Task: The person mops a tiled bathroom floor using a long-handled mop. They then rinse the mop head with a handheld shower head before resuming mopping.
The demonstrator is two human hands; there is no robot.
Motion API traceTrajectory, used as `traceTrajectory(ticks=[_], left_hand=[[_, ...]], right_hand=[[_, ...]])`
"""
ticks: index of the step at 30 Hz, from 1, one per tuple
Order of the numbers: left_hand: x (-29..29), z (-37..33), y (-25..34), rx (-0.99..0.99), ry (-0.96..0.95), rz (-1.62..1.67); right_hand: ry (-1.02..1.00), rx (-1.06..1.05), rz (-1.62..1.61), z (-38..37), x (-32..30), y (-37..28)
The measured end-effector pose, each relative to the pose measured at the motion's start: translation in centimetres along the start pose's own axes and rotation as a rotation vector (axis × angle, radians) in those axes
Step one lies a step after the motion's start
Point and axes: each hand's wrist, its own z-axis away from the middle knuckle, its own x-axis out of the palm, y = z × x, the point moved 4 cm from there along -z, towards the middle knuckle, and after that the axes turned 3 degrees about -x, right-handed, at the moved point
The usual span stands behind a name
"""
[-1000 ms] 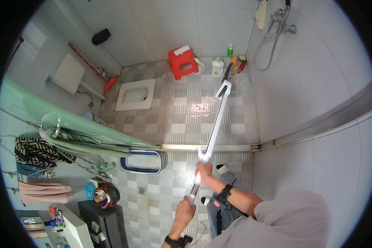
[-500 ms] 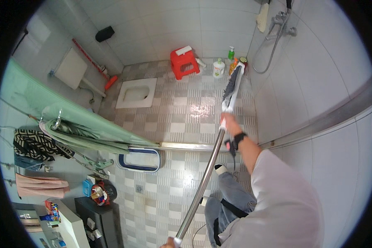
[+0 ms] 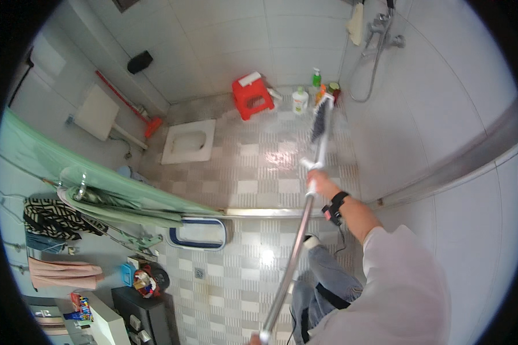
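Observation:
A long-handled mop [image 3: 294,253] slants from the lower edge of the view up to the shower area. Its shiny metal pole ends in a narrow white head with a dark shaggy pad [image 3: 320,122]. My right hand [image 3: 323,184] wraps round the white collar just below the head, a black strap on its wrist. My left hand [image 3: 254,340] is closed on the white end of the pole at the bottom edge, mostly cut off. The head hangs in front of several bottles; from this angle I cannot tell whether it touches the floor.
A red stool [image 3: 253,103], a white bottle [image 3: 300,102] and a green pump bottle [image 3: 316,77] stand by the far wall. The squat toilet [image 3: 209,141] lies left. A raised sill [image 3: 265,213] crosses the floor, with a blue-rimmed basin [image 3: 224,244] beside it and a green curtain [image 3: 115,172] left.
My hands and the mop have shifted slightly right and down in view, and the mop head has turned a little. The whole view has tilted, so the room sits slightly differently.

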Motion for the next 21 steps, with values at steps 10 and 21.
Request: traceTrajectory(ticks=[10,21], left_hand=[[1.0,-10.2,3.2,0.097,0.098,-0.184],[-4.1,-0.2,3.8,-0.106,-0.043,0.055]], right_hand=[[0.26,0.053,0.088,19.7,3.6,7.0],[-0.007,0.027,-0.237,-2.2,1.5,-7.0]])
